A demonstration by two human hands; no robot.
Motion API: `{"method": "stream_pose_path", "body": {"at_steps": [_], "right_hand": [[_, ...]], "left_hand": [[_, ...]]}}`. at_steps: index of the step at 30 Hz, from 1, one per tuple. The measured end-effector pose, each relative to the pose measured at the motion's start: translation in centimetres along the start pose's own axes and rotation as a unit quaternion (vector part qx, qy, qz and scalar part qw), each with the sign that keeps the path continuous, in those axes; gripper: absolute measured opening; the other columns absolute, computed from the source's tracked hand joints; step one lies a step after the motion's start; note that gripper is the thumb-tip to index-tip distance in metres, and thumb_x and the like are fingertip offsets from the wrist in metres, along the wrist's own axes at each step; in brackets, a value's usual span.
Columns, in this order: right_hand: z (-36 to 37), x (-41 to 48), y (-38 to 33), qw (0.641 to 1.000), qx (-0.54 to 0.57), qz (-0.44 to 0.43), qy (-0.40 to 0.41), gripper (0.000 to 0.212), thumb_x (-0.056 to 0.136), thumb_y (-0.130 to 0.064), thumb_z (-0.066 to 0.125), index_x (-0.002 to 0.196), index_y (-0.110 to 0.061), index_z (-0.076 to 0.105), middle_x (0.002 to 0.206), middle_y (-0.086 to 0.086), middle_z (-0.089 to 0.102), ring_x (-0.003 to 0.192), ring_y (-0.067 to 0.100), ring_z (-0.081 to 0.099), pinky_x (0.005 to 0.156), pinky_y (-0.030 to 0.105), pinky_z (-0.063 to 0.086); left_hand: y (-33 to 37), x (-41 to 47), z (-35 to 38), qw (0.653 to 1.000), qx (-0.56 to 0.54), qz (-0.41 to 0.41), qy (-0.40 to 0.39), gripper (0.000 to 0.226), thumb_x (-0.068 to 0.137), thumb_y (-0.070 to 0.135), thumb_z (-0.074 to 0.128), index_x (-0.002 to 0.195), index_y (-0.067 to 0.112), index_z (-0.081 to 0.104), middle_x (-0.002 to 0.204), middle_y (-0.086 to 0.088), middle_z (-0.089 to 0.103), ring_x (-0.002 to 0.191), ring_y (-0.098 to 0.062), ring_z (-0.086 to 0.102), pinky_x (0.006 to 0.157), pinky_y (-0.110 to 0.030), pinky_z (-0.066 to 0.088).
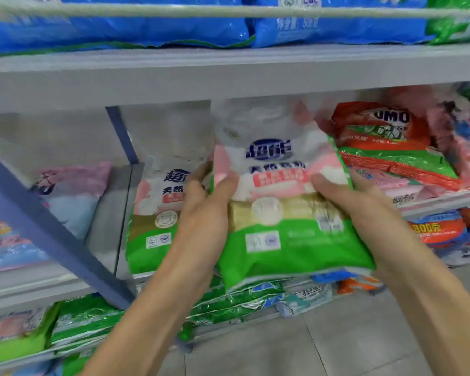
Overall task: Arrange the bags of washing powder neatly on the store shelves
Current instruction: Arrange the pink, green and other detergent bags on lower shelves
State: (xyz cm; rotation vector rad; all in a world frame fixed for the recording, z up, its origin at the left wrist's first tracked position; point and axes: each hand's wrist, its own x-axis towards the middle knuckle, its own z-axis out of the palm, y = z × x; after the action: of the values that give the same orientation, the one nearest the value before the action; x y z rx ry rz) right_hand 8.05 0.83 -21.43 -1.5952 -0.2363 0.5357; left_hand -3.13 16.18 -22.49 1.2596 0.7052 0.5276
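I hold a white, pink and green bag of washing powder (288, 240) in front of the middle shelf (52, 283). My left hand (206, 207) grips its left edge, thumb on the front. My right hand (345, 202) grips its right edge the same way. The bag tilts with its top toward the shelf. A matching bag (155, 221) stands upright on the shelf just left of it, partly hidden by my left hand.
Red and green bags (385, 147) lie stacked to the right, pink and blue ones (65, 196) to the left past a blue diagonal brace (52, 229). Blue bags (120, 31) fill the upper shelf. Green bags (87, 321) sit on the lower shelf above grey floor tiles (337, 343).
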Motion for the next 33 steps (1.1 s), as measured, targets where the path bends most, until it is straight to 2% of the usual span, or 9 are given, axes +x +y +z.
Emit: {"method": "stream_pose_path", "body": {"at_steps": [5,10,15,17,19,22,25,28,33], "right_hand": [[-1.2,7.9,-2.3,0.988,-0.109,-0.105,0.017,0.021,0.092,-0.032,0.074,0.109,-0.022,0.071,0.090,-0.014,0.078,0.085,0.004,0.072,0.080,0.025,0.052],[-0.4,14.7,-0.3,0.957,-0.228,-0.177,-0.008,0.023,0.096,-0.021,0.068,0.117,-0.012,0.071,0.100,-0.003,0.070,0.081,-0.001,0.061,0.066,0.004,0.040],[-1.9,14.2,1.3,0.967,-0.235,-0.102,-0.003,0.027,0.094,-0.040,0.068,0.101,-0.014,0.068,0.091,-0.003,0.073,0.082,0.009,0.066,0.076,0.024,0.046],[-2.4,12.8,1.3,0.983,-0.161,-0.089,-0.009,0.025,0.093,-0.034,0.071,0.096,-0.009,0.073,0.085,0.002,0.077,0.073,0.009,0.070,0.068,0.021,0.051],[-2.8,11.8,1.0,0.991,-0.093,-0.099,-0.003,0.013,0.092,-0.023,0.074,0.094,-0.011,0.077,0.082,0.004,0.079,0.076,0.015,0.074,0.071,0.025,0.055],[-3.0,11.1,1.3,0.994,-0.057,-0.090,0.004,0.006,0.090,-0.015,0.074,0.095,-0.016,0.079,0.087,-0.003,0.080,0.081,0.014,0.074,0.076,0.027,0.055],[-3.3,10.8,2.1,0.996,-0.056,-0.075,-0.014,0.013,0.092,-0.026,0.075,0.103,-0.021,0.078,0.094,-0.007,0.080,0.092,0.013,0.075,0.082,0.024,0.057],[-3.7,10.6,1.5,0.993,-0.084,-0.075,-0.020,0.015,0.092,-0.032,0.075,0.102,-0.022,0.076,0.085,-0.010,0.079,0.076,0.005,0.073,0.058,0.012,0.050],[-3.2,10.1,1.9,0.988,-0.116,-0.103,0.018,0.031,0.091,-0.043,0.074,0.113,-0.020,0.074,0.104,0.018,0.074,0.089,0.030,0.071,0.074,0.033,0.053]], "left_hand": [[1.4,5.5,3.5,0.998,-0.053,0.014,0.034,0.038,0.097,0.025,0.068,0.133,0.022,0.058,0.096,-0.002,0.079,0.076,-0.016,0.077,0.072,-0.036,0.064],[-0.1,8.7,5.4,0.993,0.034,0.067,0.091,0.053,0.092,0.021,0.073,0.141,0.019,0.053,0.109,0.012,0.068,0.104,-0.014,0.067,0.089,-0.021,0.052],[-1.6,5.0,5.2,0.978,0.179,0.099,0.042,0.043,0.101,0.039,0.059,0.140,0.041,0.041,0.123,0.033,0.055,0.110,0.020,0.051,0.092,-0.002,0.033],[-1.7,3.7,5.7,0.975,0.194,0.108,0.018,0.055,0.106,0.034,0.050,0.156,0.038,0.027,0.152,0.025,0.040,0.129,0.014,0.039,0.097,-0.002,0.024],[-2.0,2.7,5.9,0.974,0.189,0.128,0.001,0.065,0.101,0.032,0.059,0.155,0.044,0.025,0.148,0.028,0.042,0.123,0.020,0.040,0.101,-0.001,0.029],[-3.4,1.8,5.7,0.968,0.206,0.141,-0.010,0.074,0.087,0.031,0.080,0.136,0.061,0.033,0.142,0.025,0.052,0.131,0.007,0.048,0.114,-0.027,0.038],[-4.6,1.7,5.7,0.951,0.266,0.153,0.029,0.089,0.088,0.029,0.077,0.151,0.051,0.018,0.155,0.025,0.034,0.135,0.015,0.029,0.112,-0.009,0.024],[-4.6,1.8,5.9,0.954,0.269,0.127,0.032,0.087,0.094,0.030,0.069,0.158,0.043,0.011,0.150,0.030,0.030,0.124,0.021,0.024,0.097,0.001,0.020],[-3.8,1.6,5.9,0.969,0.230,0.090,0.029,0.078,0.101,0.025,0.059,0.158,0.046,0.010,0.160,0.027,0.024,0.134,0.014,0.022,0.112,-0.017,0.019]]}}
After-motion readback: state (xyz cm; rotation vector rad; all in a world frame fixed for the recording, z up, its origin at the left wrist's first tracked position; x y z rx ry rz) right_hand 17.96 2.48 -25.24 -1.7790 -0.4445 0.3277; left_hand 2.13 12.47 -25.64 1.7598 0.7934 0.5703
